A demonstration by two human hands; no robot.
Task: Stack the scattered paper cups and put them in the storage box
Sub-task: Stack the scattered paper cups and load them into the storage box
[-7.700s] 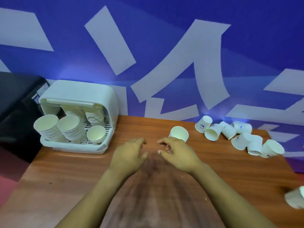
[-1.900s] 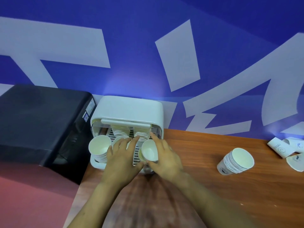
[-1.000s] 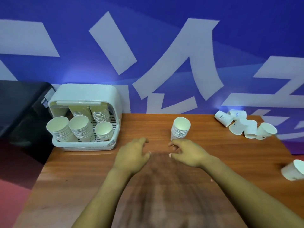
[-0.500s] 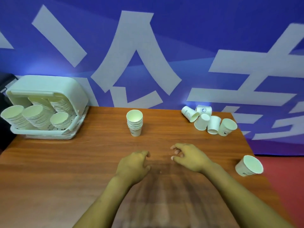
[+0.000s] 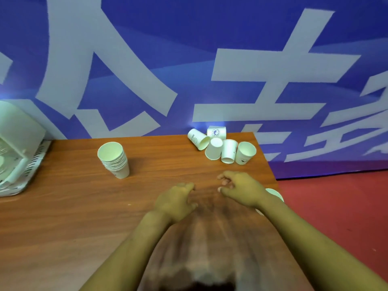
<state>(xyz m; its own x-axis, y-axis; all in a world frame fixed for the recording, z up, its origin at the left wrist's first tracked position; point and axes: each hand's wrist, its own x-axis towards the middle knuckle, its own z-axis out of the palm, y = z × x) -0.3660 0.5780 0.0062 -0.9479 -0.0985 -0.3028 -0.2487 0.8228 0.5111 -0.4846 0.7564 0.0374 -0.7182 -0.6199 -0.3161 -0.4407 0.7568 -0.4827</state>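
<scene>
A stack of white paper cups [image 5: 114, 161] stands upright on the wooden table [image 5: 63, 217], left of centre. Several loose white cups [image 5: 224, 147] lie scattered at the table's far right corner. One more cup [image 5: 275, 194] sits at the right edge, mostly hidden behind my right wrist. The white storage box [image 5: 19, 143] is half cut off at the left edge. My left hand [image 5: 176, 201] and my right hand [image 5: 241, 187] hover over the middle of the table with loosely curled fingers, holding nothing.
A blue wall banner with large white characters [image 5: 252, 70] rises right behind the table. Red floor [image 5: 336, 206] lies past the table's right edge.
The view has swung to the right: the storage box has slid almost out at the left and the loose cups are nearer the centre. Both hands stay empty over the table.
</scene>
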